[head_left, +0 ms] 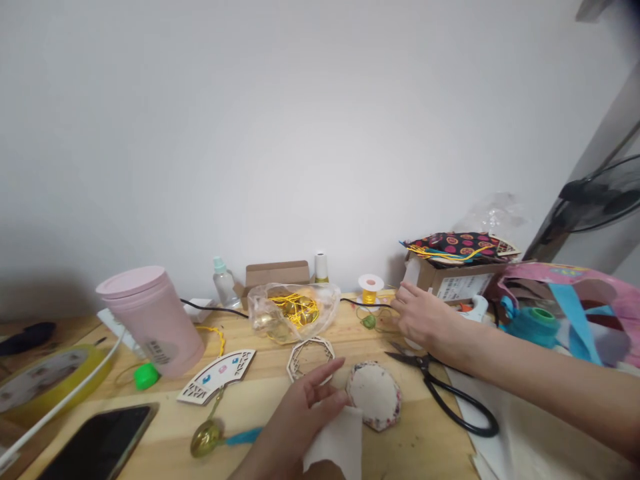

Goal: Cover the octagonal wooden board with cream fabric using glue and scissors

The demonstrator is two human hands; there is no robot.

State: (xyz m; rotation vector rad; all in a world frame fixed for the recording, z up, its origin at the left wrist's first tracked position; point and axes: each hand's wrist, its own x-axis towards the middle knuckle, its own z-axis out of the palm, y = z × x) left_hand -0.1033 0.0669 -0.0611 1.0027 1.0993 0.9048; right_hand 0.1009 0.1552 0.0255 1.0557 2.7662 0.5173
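My left hand (pixel 310 413) is low in the middle of the head view, holding a folded white piece of paper or cloth (pixel 345 437) against its palm. Its thumb and index finger stretch toward an octagonal padded disc (pixel 374 393) with a floral edge. My right hand (pixel 423 319) reaches far forward beside the cardboard box, fingers bunched and pointing down; what they grip is hidden. Just below it lie black-handled scissors (pixel 453 400), blades partly under the wrist. An octagonal wooden openwork frame (pixel 291 368) lies beyond my left hand.
A pink tumbler (pixel 155 323), phone (pixel 100 443) and yellow tape roll (pixel 60 383) are on the left. A bag of gold bells (pixel 295 310) and yellow thread spool (pixel 370 290) sit behind. The cardboard box (pixel 457 283) and pink bag (pixel 600 287) stand right.
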